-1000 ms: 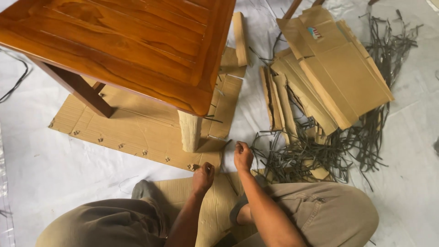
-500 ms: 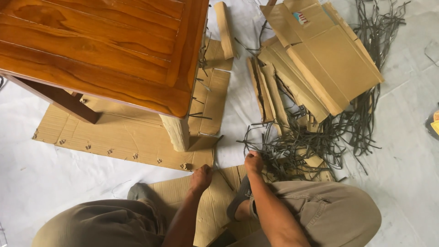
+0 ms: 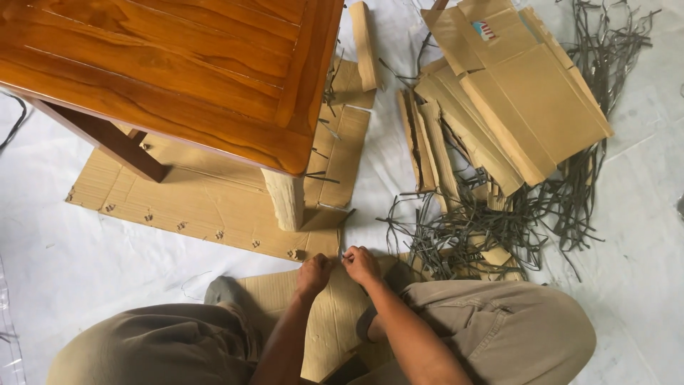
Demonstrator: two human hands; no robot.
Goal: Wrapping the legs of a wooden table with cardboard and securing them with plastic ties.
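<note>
Khaki trousers [image 3: 499, 328] nearest, knees spread left and right, both forearms reaching forward between them. Left hand [image 3: 314, 274] and right hand [image 3: 361, 265] side by side, nearly touching, above the far edge of a cardboard sheet [image 3: 335, 321] lying between the legs. Fingers [image 3: 350, 261] of both hands bunched and pinched together at one spot between the hands; held object too small to identify, possibly a thin strip. Dark shoe toe [image 3: 222, 290] visible left of that sheet.

Just beyond the hands: larger flat cardboard [image 3: 206, 207] on the white floor cover [image 3: 85, 264], row of staples along its near edge. Table leg [image 3: 286, 199] wrapped in pale corrugated card, standing on that cardboard, near the hands. Bare dark wooden leg [image 3: 107, 142] further left.

Right of the hands: tangle of dark straps [image 3: 484, 228] spread over the floor, nearest ends just beside the right hand.

Further off: varnished wooden tabletop [image 3: 171, 64] filling the upper left, short strap ends sticking out along its right edge. Narrow card piece [image 3: 365, 46] lying beside that edge. Upper right: stack of folded cardboard pieces [image 3: 520, 100], overlapping, resting partly on the straps, with a small coloured label on the topmost piece.
</note>
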